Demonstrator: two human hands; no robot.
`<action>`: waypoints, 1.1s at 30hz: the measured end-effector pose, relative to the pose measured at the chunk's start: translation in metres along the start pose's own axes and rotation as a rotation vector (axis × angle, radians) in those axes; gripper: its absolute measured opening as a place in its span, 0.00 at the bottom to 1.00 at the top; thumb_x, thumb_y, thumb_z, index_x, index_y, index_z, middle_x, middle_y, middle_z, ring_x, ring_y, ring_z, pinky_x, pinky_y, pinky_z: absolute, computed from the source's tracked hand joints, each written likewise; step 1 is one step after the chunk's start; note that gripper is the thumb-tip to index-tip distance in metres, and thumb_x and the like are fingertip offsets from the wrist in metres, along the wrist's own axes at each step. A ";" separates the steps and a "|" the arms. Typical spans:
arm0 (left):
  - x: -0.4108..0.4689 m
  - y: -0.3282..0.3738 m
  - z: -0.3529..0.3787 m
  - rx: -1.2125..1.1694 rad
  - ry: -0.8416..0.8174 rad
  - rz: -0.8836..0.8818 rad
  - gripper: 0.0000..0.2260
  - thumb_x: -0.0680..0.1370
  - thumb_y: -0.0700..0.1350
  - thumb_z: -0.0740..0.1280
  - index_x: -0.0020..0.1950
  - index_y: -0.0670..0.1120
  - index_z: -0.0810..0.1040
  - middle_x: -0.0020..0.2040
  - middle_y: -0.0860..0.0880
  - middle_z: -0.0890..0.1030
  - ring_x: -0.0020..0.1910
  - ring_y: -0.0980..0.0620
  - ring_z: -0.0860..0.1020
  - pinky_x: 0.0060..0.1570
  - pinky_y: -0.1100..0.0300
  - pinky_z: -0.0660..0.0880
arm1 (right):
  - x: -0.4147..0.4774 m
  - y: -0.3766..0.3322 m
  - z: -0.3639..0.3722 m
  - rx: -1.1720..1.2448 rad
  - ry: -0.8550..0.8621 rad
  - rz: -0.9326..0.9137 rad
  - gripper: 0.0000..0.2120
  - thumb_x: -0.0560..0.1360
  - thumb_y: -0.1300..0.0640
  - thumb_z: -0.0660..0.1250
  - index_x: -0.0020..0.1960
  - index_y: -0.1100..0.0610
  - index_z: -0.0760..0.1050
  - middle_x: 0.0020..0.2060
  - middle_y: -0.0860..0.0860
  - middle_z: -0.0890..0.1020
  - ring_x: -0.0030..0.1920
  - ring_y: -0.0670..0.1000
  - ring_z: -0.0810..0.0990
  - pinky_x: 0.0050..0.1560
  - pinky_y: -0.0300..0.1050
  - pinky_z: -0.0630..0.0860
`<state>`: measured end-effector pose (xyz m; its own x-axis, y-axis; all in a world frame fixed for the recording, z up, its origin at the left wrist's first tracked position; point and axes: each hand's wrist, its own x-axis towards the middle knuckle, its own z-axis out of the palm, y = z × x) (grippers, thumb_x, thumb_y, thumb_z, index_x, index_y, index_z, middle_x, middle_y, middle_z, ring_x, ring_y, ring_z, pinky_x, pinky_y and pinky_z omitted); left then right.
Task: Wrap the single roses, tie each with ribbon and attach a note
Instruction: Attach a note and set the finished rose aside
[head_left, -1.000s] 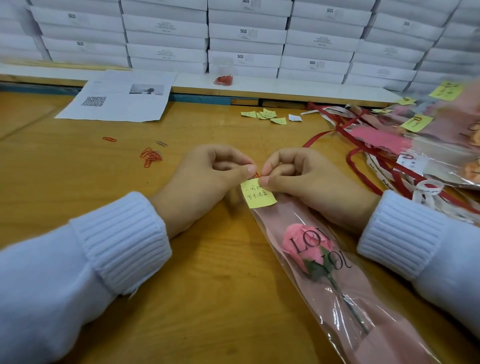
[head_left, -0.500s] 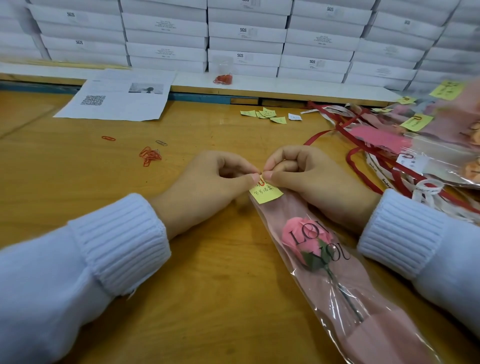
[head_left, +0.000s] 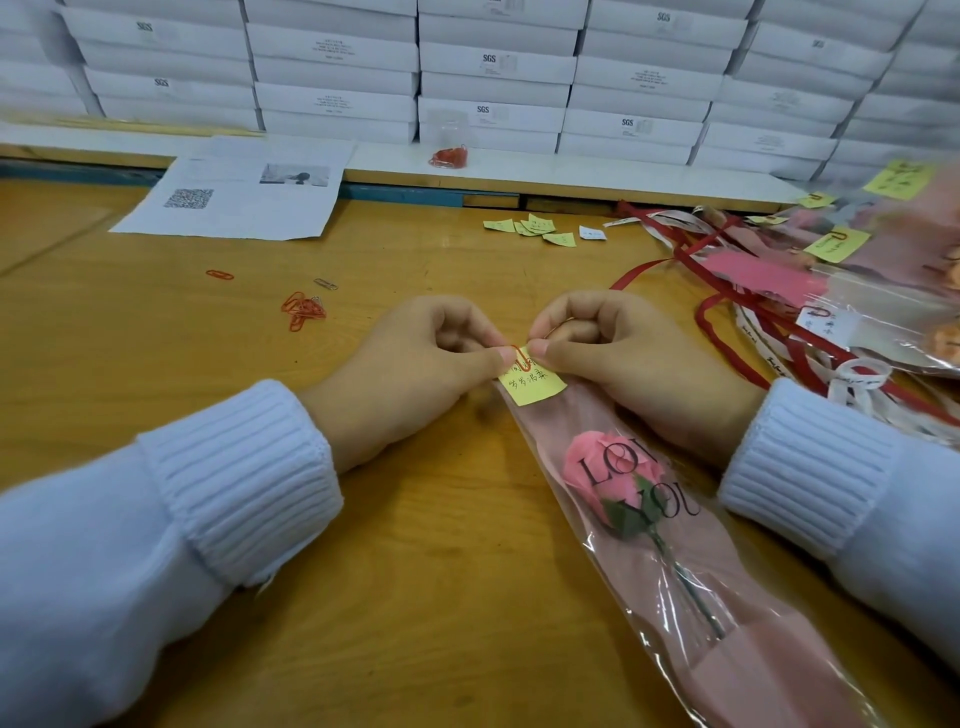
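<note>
A pink rose (head_left: 613, 475) lies in a clear and pink sleeve (head_left: 748, 649) printed "LOVE YOU", running from the table's middle toward the lower right. At the sleeve's top edge sits a yellow note (head_left: 535, 387) with handwriting, and a red paper clip (head_left: 519, 358) straddles it. My left hand (head_left: 410, 379) pinches the clip and note from the left with curled fingers. My right hand (head_left: 623, 364) pinches the note and sleeve top from the right.
Loose red paper clips (head_left: 302, 310) lie left of my hands. Small yellow notes (head_left: 530, 228) and a printed sheet (head_left: 244, 192) sit farther back. Wrapped roses (head_left: 852, 270) with notes and red ribbons (head_left: 727, 332) pile at the right. White boxes (head_left: 493, 67) are stacked behind.
The note has slid further under the sleeve's top edge, so less of it shows, and the red clip now sits over it. Both hands stayed nearly in place.
</note>
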<state>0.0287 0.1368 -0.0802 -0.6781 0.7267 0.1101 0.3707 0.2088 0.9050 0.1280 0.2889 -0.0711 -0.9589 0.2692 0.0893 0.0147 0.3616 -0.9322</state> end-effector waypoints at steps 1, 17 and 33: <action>0.000 0.000 0.000 0.007 -0.005 -0.001 0.02 0.75 0.46 0.70 0.43 0.49 0.80 0.37 0.56 0.84 0.40 0.64 0.81 0.35 0.73 0.74 | 0.000 0.000 0.000 0.001 -0.002 -0.002 0.02 0.74 0.64 0.68 0.47 0.60 0.78 0.34 0.56 0.81 0.37 0.51 0.80 0.36 0.36 0.77; -0.001 -0.001 0.001 -0.026 -0.002 0.022 0.04 0.74 0.45 0.71 0.46 0.50 0.78 0.36 0.53 0.84 0.38 0.60 0.82 0.37 0.69 0.76 | -0.003 -0.003 0.000 0.006 -0.073 -0.047 0.08 0.72 0.63 0.71 0.51 0.60 0.79 0.39 0.56 0.85 0.37 0.47 0.82 0.38 0.35 0.77; -0.002 0.000 0.002 -0.058 0.013 0.067 0.04 0.73 0.43 0.72 0.41 0.47 0.78 0.33 0.53 0.83 0.35 0.60 0.81 0.34 0.72 0.74 | 0.001 -0.003 -0.003 -0.057 -0.084 -0.026 0.06 0.71 0.67 0.70 0.45 0.57 0.80 0.34 0.50 0.84 0.37 0.46 0.83 0.37 0.35 0.77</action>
<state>0.0307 0.1366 -0.0812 -0.6613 0.7291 0.1765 0.3783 0.1209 0.9178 0.1278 0.2906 -0.0677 -0.9794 0.1847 0.0811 0.0037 0.4184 -0.9082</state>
